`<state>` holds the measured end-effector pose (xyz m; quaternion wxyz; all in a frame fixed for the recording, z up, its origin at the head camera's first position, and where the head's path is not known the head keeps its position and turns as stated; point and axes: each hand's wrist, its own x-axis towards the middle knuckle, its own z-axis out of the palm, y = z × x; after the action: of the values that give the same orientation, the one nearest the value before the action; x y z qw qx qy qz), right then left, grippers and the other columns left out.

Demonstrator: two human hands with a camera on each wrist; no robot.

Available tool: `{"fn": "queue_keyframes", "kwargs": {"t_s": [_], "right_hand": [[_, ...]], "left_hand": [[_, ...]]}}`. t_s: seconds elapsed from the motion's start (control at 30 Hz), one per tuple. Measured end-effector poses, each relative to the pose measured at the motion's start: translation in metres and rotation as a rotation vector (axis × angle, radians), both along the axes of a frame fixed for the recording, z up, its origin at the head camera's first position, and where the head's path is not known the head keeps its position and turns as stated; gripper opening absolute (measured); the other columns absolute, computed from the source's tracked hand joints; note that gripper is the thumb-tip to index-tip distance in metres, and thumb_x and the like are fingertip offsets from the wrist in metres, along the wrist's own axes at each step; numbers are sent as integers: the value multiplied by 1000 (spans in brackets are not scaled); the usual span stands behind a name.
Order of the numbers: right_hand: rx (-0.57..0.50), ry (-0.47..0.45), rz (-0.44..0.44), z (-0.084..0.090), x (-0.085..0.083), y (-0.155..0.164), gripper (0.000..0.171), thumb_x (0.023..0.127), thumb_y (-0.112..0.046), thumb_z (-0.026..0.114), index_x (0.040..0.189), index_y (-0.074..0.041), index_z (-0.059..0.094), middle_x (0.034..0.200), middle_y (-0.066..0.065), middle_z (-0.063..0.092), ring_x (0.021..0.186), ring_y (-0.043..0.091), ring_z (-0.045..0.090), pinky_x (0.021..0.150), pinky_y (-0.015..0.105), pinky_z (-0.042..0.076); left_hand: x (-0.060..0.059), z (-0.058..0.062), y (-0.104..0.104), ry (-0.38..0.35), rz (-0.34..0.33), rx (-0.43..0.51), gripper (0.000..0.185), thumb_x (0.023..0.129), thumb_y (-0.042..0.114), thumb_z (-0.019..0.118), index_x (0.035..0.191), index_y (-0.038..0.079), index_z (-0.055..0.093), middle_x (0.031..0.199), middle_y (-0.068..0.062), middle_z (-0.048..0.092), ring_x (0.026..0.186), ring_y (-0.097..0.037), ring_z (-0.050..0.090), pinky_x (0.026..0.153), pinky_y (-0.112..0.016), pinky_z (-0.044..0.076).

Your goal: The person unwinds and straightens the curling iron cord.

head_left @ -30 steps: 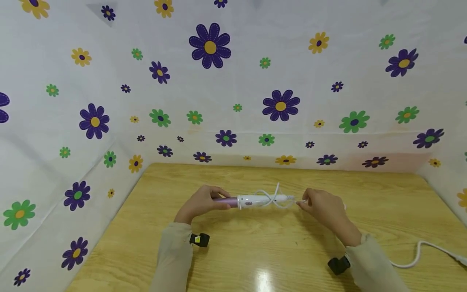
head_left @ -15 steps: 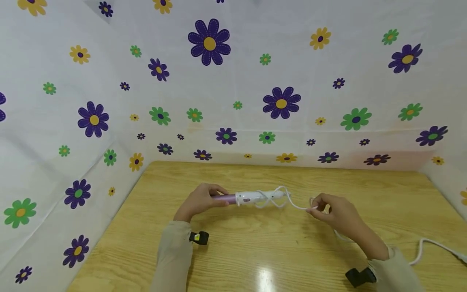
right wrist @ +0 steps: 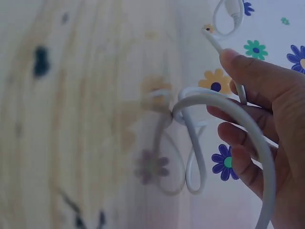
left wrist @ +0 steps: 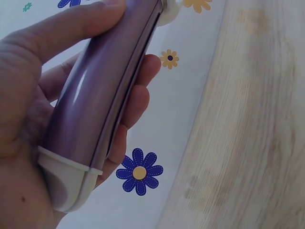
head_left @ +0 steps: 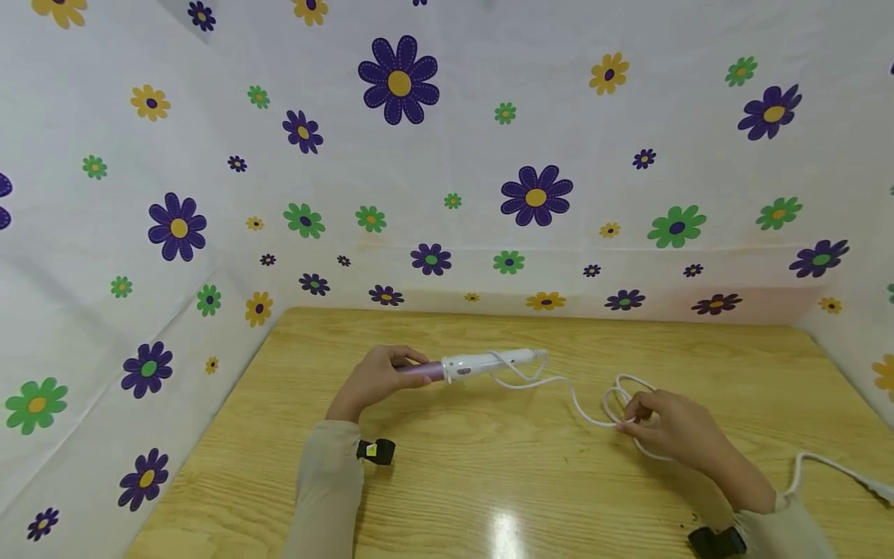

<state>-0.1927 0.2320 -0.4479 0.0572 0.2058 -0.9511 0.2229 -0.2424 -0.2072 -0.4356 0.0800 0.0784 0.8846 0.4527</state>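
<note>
At the centre of the head view the left hand (head_left: pixel 377 378) grips the purple barrel of a curling iron (head_left: pixel 475 363), fingers wrapped round it, holding it level just above the wooden table (head_left: pixel 489 497). Lower right of centre, the right hand (head_left: pixel 673 431) has its fingers curled round loose loops of the white cord (head_left: pixel 580 404), which runs from the iron's white handle end and trails off to the right edge. The step in hand looks like freeing the cord from the handle. The next move likely calls for drawing the remaining loops clear without tangling them.
</note>
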Motion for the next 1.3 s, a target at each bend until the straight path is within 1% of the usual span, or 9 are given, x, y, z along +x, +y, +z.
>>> {"fn": "queue_keyframes", "kwargs": {"t_s": [0.1, 0.2, 0.5, 0.67, 0.77, 0.9, 1.0, 1.13, 1.3], "right_hand": [[53, -31, -19, -6, -2, 1, 14, 80, -32, 77, 79, -25, 64, 75, -13, 63, 69, 1, 54, 59, 25, 42], [52, -84, -5, -8, -4, 1, 10, 83, -30, 74, 87, -22, 67, 78, -12, 66, 70, 2, 56, 58, 25, 42], [-152, -179, 128, 3, -7, -3, 24, 91, -19, 66, 113, -8, 67, 94, 0, 66, 74, -3, 56, 62, 23, 48], [-187, -127, 155, 11, -10, -10, 25, 90, -14, 67, 114, -6, 67, 96, 3, 64, 74, -4, 52, 60, 22, 46], [-196, -51, 145, 20, -14, -17, 23, 90, -14, 67, 113, -6, 67, 98, 4, 65, 76, -3, 50, 60, 22, 44], [-208, -2, 113, 31, -21, -32, 25, 91, -14, 66, 114, -5, 66, 103, 9, 67, 79, -1, 52, 62, 23, 44], [-226, -26, 118, 37, -27, -47, 26, 91, -16, 66, 115, -5, 66, 109, 13, 67, 84, 8, 57, 66, 23, 45], [-275, -99, 159, 34, -34, -65, 28, 92, -18, 65, 118, -5, 64, 115, 15, 65, 93, 21, 61, 71, 25, 47], [-321, -153, 217, 18, -41, -82, 28, 92, -15, 65, 117, -4, 64, 114, 17, 64, 90, 18, 60, 70, 26, 48]], "left_hand": [[0, -1, -1, -11, 1, 10, 36, 75, 34, 83, 106, 19, 73, 104, -6, 71, 87, -19, 63, 77, -33, 50], [0, -1, -2, -15, -9, 7, 37, 75, 35, 83, 106, 19, 73, 103, -6, 71, 87, -18, 63, 77, -33, 50], [-1, -2, -3, -3, -20, 4, 36, 76, 36, 82, 106, 19, 73, 101, -5, 72, 85, -17, 63, 76, -32, 50], [-1, -1, -3, -3, -31, -2, 36, 76, 36, 82, 107, 19, 73, 101, -5, 72, 86, -18, 64, 76, -32, 50], [0, 0, -3, -2, -27, -4, 35, 76, 33, 82, 107, 18, 73, 101, -5, 72, 86, -18, 64, 76, -32, 50], [0, -1, -3, -8, -26, -10, 36, 76, 33, 82, 107, 19, 73, 102, -5, 72, 86, -17, 64, 76, -32, 50], [-1, 0, -3, -3, -28, -9, 37, 75, 35, 82, 107, 19, 73, 102, -5, 72, 86, -17, 64, 75, -32, 50], [-1, 0, -2, 1, -22, -5, 37, 75, 35, 83, 106, 19, 73, 102, -5, 72, 86, -17, 64, 75, -32, 50], [-1, 0, -2, -8, -35, -1, 37, 75, 36, 82, 106, 18, 73, 103, -5, 72, 87, -17, 64, 76, -32, 50]]}}
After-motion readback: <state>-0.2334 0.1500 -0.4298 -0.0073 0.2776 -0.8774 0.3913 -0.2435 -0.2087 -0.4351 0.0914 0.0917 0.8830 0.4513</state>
